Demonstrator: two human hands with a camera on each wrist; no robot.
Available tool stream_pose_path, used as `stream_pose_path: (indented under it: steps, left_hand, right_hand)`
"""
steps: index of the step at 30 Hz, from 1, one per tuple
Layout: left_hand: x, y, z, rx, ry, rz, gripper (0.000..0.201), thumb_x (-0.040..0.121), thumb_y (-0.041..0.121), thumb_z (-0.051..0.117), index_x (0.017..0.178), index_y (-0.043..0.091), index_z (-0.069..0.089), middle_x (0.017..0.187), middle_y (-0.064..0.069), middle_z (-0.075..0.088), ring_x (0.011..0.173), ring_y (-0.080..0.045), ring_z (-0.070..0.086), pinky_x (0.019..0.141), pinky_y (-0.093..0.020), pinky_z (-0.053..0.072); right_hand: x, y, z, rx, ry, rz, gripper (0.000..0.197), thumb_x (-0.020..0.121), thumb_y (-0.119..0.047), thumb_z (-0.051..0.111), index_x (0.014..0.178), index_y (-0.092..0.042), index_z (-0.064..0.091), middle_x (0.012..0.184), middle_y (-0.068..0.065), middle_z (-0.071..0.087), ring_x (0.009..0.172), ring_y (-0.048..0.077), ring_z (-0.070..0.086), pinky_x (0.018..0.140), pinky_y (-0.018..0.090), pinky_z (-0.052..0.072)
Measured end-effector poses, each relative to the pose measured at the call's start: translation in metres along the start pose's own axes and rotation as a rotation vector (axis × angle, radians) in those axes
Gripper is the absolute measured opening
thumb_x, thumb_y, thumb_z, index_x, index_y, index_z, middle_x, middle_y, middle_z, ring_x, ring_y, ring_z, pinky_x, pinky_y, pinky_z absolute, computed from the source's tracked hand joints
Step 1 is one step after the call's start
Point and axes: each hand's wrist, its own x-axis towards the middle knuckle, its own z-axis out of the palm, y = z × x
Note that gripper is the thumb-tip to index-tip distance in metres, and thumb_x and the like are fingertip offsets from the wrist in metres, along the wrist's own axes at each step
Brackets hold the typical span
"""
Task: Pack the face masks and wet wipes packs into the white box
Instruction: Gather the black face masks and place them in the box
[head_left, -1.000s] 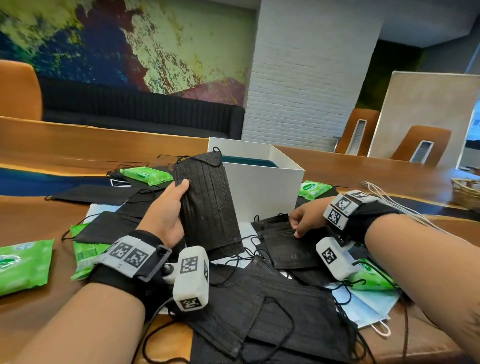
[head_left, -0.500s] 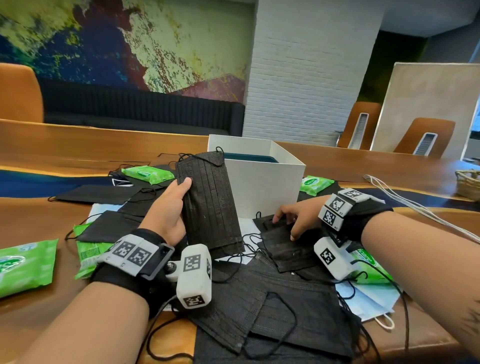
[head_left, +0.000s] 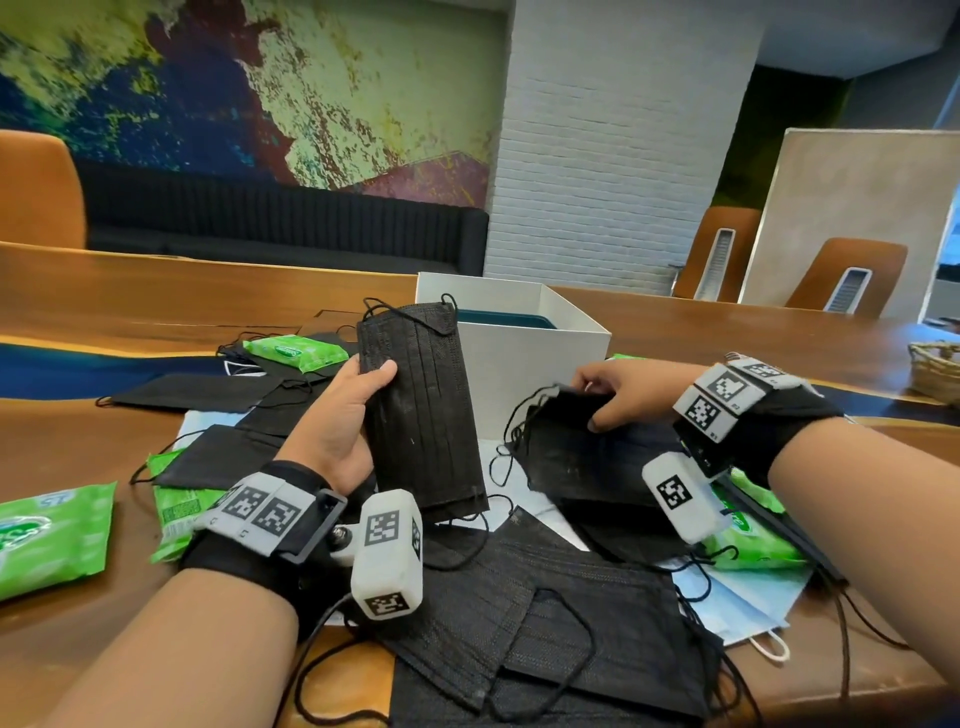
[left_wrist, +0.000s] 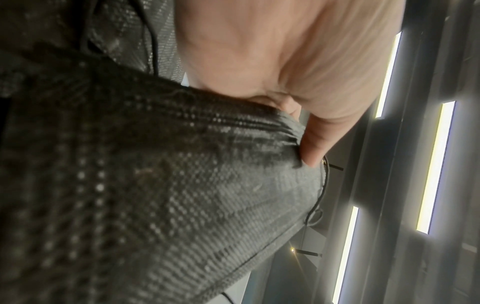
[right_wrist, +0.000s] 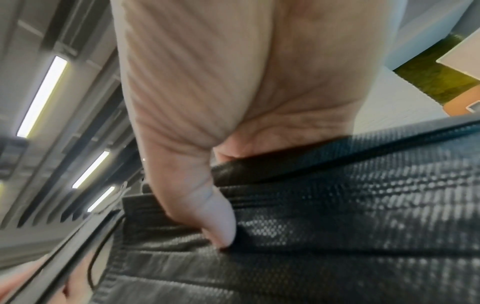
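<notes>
I see the white box (head_left: 524, 364) mid-table, its inside mostly hidden. My left hand (head_left: 337, 421) grips an upright black mask (head_left: 423, 410), long axis vertical, covering the box's left wall. My right hand (head_left: 623, 389) pinches a second mask (head_left: 576, 457), tilted, beside the box.

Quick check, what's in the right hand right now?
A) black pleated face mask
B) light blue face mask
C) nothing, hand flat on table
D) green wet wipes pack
A: the right hand pinches a black pleated face mask lifted off the pile by the white box; the right wrist view shows the thumb pressed on black fabric.
</notes>
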Motion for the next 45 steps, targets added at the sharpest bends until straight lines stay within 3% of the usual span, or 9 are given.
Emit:
stream_pose_path:
  steps: [3,8,15,21,29,34,40,42,45]
  left_hand:
    - [-0.003,0.002,0.001,-0.024,-0.035,0.016,0.022,0.097,0.013,0.046,0.114,0.018,0.06,0.104,-0.008,0.072,0.097,-0.024,0.068,0.086,-0.046,0.052]
    - [-0.005,0.004,0.002,-0.06,-0.044,0.034,0.023,0.098,0.012,0.045,0.108,0.022,0.062,0.102,-0.006,0.073,0.098,-0.024,0.068,0.083,-0.046,0.052]
    - [-0.007,0.005,0.004,-0.074,-0.04,0.036,0.023,0.098,0.012,0.046,0.112,0.023,0.06,0.1,-0.005,0.073,0.094,-0.023,0.069,0.083,-0.048,0.052]
    - [-0.008,0.005,0.004,-0.07,-0.031,0.026,0.024,0.098,0.012,0.046,0.113,0.023,0.059,0.106,-0.006,0.071,0.1,-0.025,0.066,0.086,-0.049,0.051]
    - [-0.009,0.004,0.007,-0.054,-0.029,0.023,0.024,0.098,0.012,0.045,0.113,0.024,0.059,0.1,-0.004,0.072,0.095,-0.023,0.067,0.08,-0.046,0.052]
    - [-0.009,0.003,0.005,-0.067,-0.044,0.03,0.023,0.098,0.012,0.045,0.108,0.025,0.061,0.098,-0.003,0.073,0.091,-0.021,0.069,0.078,-0.045,0.053]
    - [-0.009,0.001,0.007,-0.099,-0.061,0.069,0.023,0.097,0.011,0.044,0.103,0.024,0.062,0.089,0.0,0.075,0.079,-0.016,0.072,0.062,-0.037,0.059]
    - [-0.009,0.0,0.008,-0.117,-0.065,0.08,0.023,0.097,0.01,0.044,0.1,0.024,0.062,0.086,0.001,0.075,0.076,-0.015,0.072,0.059,-0.036,0.059]
    - [-0.011,0.001,0.009,-0.132,-0.077,0.09,0.024,0.096,0.01,0.044,0.102,0.025,0.063,0.088,0.001,0.074,0.079,-0.015,0.072,0.062,-0.037,0.06]
  right_hand:
    - [-0.012,0.003,-0.016,0.091,0.126,-0.024,0.03,0.079,-0.014,0.071,0.107,-0.02,0.064,0.103,0.003,0.071,0.097,0.021,0.066,0.095,0.039,0.048]
    - [-0.028,0.004,-0.032,0.271,0.304,-0.06,0.024,0.079,-0.013,0.073,0.1,-0.022,0.067,0.096,0.001,0.072,0.091,0.017,0.068,0.093,0.036,0.051]
    - [-0.042,-0.01,-0.043,0.537,0.503,-0.177,0.017,0.084,-0.011,0.068,0.087,-0.026,0.062,0.083,-0.009,0.067,0.072,-0.001,0.067,0.064,0.012,0.052]
    - [-0.039,0.005,-0.041,0.358,0.468,-0.069,0.009,0.085,-0.018,0.068,0.078,-0.019,0.062,0.078,-0.001,0.064,0.073,0.012,0.057,0.076,0.026,0.047]
    - [-0.036,0.034,-0.003,0.411,0.49,-0.007,0.015,0.089,-0.013,0.063,0.087,-0.027,0.057,0.065,-0.005,0.054,0.055,0.006,0.049,0.059,0.021,0.04]
    - [-0.039,0.024,-0.004,0.451,0.602,-0.062,0.016,0.089,-0.017,0.062,0.091,-0.032,0.057,0.075,0.002,0.058,0.07,0.015,0.056,0.072,0.034,0.048]
    - [-0.062,0.002,-0.045,0.498,0.879,-0.187,0.015,0.092,-0.023,0.058,0.097,-0.036,0.053,0.088,0.008,0.06,0.088,0.028,0.063,0.08,0.04,0.056]
    - [-0.07,-0.005,-0.056,0.503,0.956,-0.245,0.015,0.092,-0.022,0.057,0.096,-0.036,0.053,0.083,0.001,0.058,0.085,0.023,0.063,0.08,0.039,0.056]
    - [-0.076,-0.015,-0.065,0.569,0.988,-0.325,0.013,0.093,-0.019,0.057,0.097,-0.031,0.054,0.077,-0.009,0.057,0.076,0.006,0.061,0.073,0.027,0.054]
